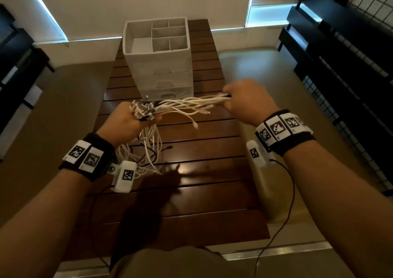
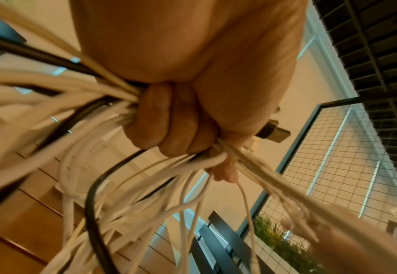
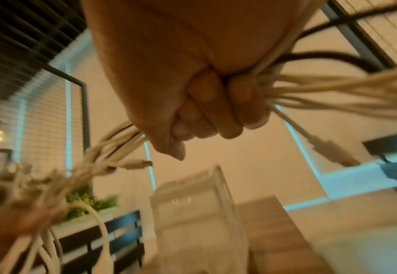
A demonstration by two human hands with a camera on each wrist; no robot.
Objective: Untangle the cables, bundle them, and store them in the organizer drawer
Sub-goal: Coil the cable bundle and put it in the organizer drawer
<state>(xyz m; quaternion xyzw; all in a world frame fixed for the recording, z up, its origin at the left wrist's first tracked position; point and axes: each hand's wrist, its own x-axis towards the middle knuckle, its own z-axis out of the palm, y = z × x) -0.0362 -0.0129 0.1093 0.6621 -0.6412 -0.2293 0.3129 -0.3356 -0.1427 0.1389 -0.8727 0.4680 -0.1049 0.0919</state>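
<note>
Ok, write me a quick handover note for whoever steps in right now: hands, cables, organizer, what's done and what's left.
Left hand: fist round the cables near their plug ends; loose loops hang below it onto the table.
Right hand: fingers curled round the same cables further along, with the span between the hands stretched out level.
Organizer: at the far end of the table, every drawer closed, top compartments look empty.
Done: cables gathered up, plug ends roughly together.
Left: finish untangling the hanging loops, coil and bundle, open a drawer, store the bundle.
</note>
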